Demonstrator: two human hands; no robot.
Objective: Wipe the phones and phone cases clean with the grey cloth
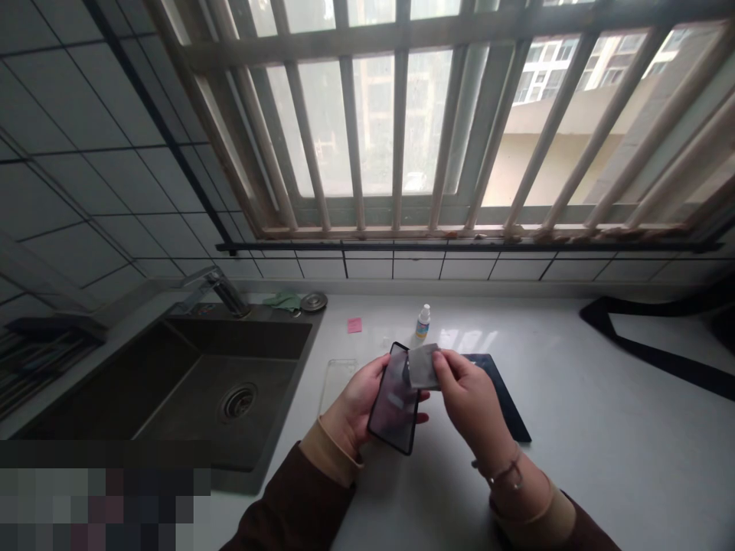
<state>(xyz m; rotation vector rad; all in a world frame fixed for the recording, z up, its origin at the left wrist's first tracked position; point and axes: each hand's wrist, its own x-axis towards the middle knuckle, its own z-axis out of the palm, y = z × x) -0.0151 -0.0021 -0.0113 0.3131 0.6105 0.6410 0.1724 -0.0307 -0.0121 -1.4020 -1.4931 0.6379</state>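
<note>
My left hand is wrapped round a dark smartphone, its fingertips showing past the phone's right edge. The phone's glossy screen faces up and reflects light. Between the thumb and fingers of my right hand is a small grey cloth, which overlaps the upper right part of the screen. Just beyond the phone stands a small white spray bottle with a coloured label. Partly behind my left hand lies a clear phone case. A dark flat rectangular item lies under my right forearm, partly hidden.
At the left is a dark sink with a chrome faucet. A green cloth and a metal strainer rest on its rim. A pink note lies on the white counter. A black strap is at the right.
</note>
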